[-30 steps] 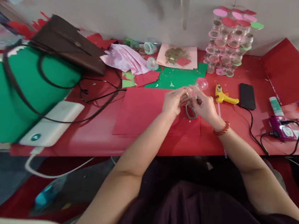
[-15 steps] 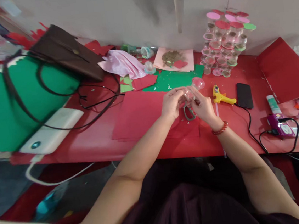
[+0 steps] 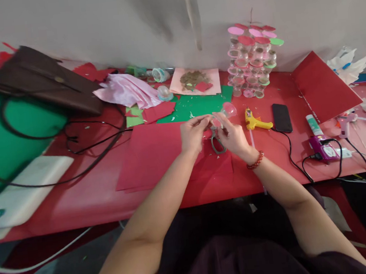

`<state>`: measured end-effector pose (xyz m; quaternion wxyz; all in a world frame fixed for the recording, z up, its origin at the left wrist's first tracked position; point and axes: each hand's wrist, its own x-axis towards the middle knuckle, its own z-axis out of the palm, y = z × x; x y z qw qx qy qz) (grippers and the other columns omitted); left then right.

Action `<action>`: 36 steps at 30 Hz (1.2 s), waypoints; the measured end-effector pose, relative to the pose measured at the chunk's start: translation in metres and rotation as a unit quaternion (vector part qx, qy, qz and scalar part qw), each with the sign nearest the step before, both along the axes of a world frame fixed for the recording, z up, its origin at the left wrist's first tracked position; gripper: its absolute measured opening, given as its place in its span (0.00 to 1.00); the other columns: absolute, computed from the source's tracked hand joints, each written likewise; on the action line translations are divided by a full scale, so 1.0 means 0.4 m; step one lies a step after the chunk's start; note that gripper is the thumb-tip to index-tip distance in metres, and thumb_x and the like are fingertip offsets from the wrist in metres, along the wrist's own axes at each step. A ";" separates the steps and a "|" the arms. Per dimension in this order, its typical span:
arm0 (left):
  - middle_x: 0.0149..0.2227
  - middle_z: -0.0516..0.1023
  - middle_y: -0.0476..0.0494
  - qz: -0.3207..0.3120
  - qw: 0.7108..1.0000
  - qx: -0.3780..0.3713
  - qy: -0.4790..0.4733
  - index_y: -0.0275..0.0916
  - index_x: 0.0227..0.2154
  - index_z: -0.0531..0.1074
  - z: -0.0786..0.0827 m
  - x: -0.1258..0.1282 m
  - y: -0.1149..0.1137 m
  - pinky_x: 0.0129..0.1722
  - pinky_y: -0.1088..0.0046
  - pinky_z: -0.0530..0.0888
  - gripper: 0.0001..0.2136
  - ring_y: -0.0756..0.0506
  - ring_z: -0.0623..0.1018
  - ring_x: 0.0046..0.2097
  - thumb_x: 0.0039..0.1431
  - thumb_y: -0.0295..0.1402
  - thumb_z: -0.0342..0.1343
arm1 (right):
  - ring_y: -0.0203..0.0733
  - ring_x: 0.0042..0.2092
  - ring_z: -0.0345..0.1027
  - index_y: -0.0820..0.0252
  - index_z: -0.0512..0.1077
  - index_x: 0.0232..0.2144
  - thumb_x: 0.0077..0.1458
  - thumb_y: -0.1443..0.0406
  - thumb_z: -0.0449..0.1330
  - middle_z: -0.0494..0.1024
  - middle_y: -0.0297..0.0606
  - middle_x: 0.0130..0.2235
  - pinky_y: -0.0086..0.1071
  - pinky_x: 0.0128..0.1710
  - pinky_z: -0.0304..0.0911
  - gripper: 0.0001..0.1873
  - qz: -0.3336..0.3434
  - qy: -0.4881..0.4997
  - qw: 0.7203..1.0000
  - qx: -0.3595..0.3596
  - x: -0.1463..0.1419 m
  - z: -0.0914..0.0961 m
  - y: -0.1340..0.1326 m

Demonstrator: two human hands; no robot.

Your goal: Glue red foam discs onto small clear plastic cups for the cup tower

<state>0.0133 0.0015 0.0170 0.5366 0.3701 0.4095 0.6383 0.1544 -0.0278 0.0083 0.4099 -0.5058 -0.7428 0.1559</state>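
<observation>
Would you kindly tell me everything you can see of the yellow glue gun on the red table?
The yellow glue gun lies on its side on the red table, just right of the right hand, which does not touch it. It looks like glossy plastic, with dark marks on its far end and one long part angled towards the black phone. A thin pale stick runs from it towards the near edge.

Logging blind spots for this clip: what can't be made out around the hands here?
Head view: what left hand and right hand pinch between them is too small, covered by fingers.
Scissors: blades hidden behind the hands; whose grip holds them is unclear.
White device: cut off by the left edge.
</observation>
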 end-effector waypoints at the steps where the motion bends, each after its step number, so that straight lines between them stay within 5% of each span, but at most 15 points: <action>1: 0.27 0.83 0.46 0.011 1.000 0.009 0.017 0.38 0.27 0.83 -0.004 0.000 0.002 0.36 0.71 0.78 0.13 0.49 0.79 0.29 0.39 0.40 0.73 | 0.36 0.30 0.75 0.55 0.68 0.64 0.63 0.69 0.54 0.85 0.43 0.49 0.32 0.39 0.74 0.27 -0.001 0.001 1.000 -0.001 -0.001 -0.001 0.000; 8: 0.30 0.85 0.43 0.065 0.981 0.057 0.173 0.38 0.29 0.84 -0.014 -0.006 0.002 0.36 0.71 0.77 0.12 0.46 0.81 0.33 0.45 0.41 0.68 | 0.35 0.29 0.76 0.51 0.67 0.66 0.63 0.69 0.55 0.86 0.35 0.39 0.30 0.36 0.75 0.29 0.001 0.058 0.996 -0.063 -0.003 0.000 0.001; 16: 0.31 0.84 0.42 0.041 0.992 0.047 0.114 0.37 0.32 0.83 -0.026 -0.006 0.012 0.39 0.68 0.81 0.17 0.46 0.82 0.33 0.46 0.46 0.68 | 0.37 0.34 0.79 0.52 0.66 0.67 0.68 0.66 0.52 0.86 0.39 0.44 0.31 0.40 0.75 0.27 0.033 0.060 0.995 -0.070 -0.001 0.009 -0.001; 22: 0.30 0.84 0.44 0.128 0.942 0.126 0.285 0.38 0.29 0.82 -0.017 -0.022 0.006 0.36 0.72 0.78 0.07 0.47 0.82 0.32 0.51 0.35 0.64 | 0.34 0.29 0.75 0.57 0.66 0.67 0.67 0.67 0.51 0.86 0.39 0.40 0.29 0.37 0.73 0.27 0.040 -0.003 0.998 -0.039 -0.009 0.013 -0.010; 30: 0.30 0.84 0.44 0.094 0.975 0.079 0.185 0.37 0.30 0.81 -0.027 -0.016 0.015 0.39 0.70 0.80 0.09 0.47 0.82 0.32 0.51 0.37 0.64 | 0.34 0.32 0.77 0.52 0.61 0.70 0.69 0.66 0.52 0.86 0.39 0.44 0.26 0.39 0.73 0.29 0.028 0.005 0.998 -0.061 -0.011 0.020 -0.013; 36: 0.33 0.84 0.44 0.057 0.980 0.107 0.160 0.39 0.34 0.82 -0.005 -0.008 -0.003 0.42 0.71 0.79 0.13 0.47 0.82 0.35 0.53 0.43 0.66 | 0.32 0.31 0.74 0.49 0.65 0.67 0.68 0.66 0.52 0.79 0.41 0.60 0.28 0.39 0.73 0.27 0.001 0.033 0.998 -0.055 -0.002 0.043 -0.017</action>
